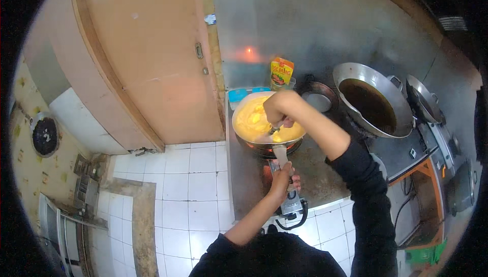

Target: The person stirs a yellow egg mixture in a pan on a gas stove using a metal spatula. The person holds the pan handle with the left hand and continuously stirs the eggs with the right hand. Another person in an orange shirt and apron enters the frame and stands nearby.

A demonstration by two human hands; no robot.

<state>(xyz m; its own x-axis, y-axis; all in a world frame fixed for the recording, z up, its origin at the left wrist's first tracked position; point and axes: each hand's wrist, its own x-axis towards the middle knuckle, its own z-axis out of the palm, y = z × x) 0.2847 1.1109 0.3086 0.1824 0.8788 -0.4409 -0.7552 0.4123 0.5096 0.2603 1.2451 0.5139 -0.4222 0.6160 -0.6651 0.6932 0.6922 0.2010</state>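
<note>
A frying pan (pixel 233 123) stands on a lit gas burner, with a creamy yellow mixture (pixel 248 118) and brighter yellow lumps inside. My left hand (pixel 284 179) is closed around the pan's pale handle (pixel 281 155). Over the right side of the pan is my right hand (pixel 280 115), closed on a utensil (pixel 271 134) whose lower end dips into the mixture. That hand and forearm hide part of the pan, and the kind of utensil cannot be made out. Flames show beneath the pan.
Blue-lidded containers (pixel 238 95) and a yellow and orange pouch (pixel 282 71) stand behind the pan. To the right are a smaller dark pan (pixel 329 93), a large wok (pixel 366 71) of dark liquid and another wok (pixel 427 97). A gas hose (pixel 304 216) curves below the stove's front edge.
</note>
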